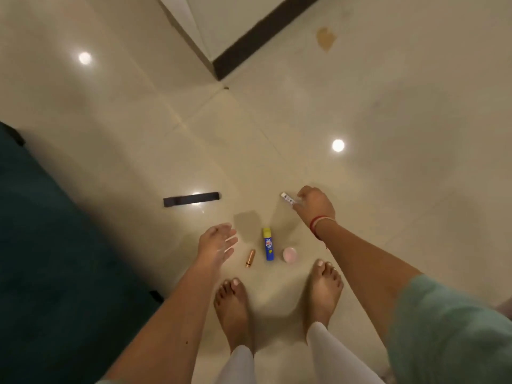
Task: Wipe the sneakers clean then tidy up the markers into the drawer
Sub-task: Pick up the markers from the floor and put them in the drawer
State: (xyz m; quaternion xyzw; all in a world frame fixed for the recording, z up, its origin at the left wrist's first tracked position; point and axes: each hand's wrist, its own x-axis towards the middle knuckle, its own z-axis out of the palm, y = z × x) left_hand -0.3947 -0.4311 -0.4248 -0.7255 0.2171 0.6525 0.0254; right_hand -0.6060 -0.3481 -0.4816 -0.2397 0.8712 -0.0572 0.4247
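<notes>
1. Fingers of our right hand (314,205) curl round a small white marker (287,199). Its end pokes out to the left of that hand. We cannot tell if it touches the floor (388,134).
2. Our left hand (219,242) holds nothing, and its fingers are straight and spread.
3. Between our hands, on the floor, lie a blue tube with a yellow cap (268,245), a little copper tube (250,258) and a round pink pot (290,254).
4. A black strip (191,199) lies on the floor past the left hand.
5. Our bare feet (231,309) stand just behind the three small things.
</notes>
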